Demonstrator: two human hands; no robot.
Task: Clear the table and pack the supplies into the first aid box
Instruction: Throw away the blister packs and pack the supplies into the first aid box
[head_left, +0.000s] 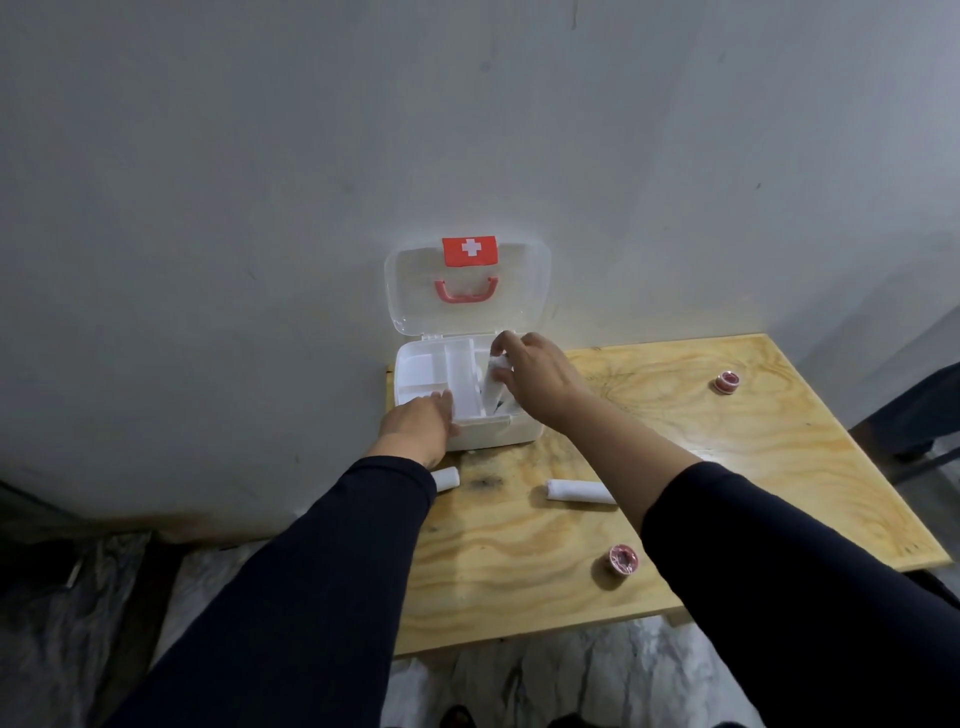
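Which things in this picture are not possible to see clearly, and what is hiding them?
Head view:
- Right compartment of the first aid box: hidden by the right hand and its gauze roll.
- Bandage roll: mostly under the left sleeve.
- Tape rolls: labels too small.

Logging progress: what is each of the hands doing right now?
Left hand: open, resting on the first aid box front edge.
Right hand: holding a white bandage roll over the box.

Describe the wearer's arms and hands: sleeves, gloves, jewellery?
Both arms wear long, close-fitting dark navy sleeves ending at the forearm. The left hand and right hand are bare: no gloves, and no rings, watch or markings visible from this view.
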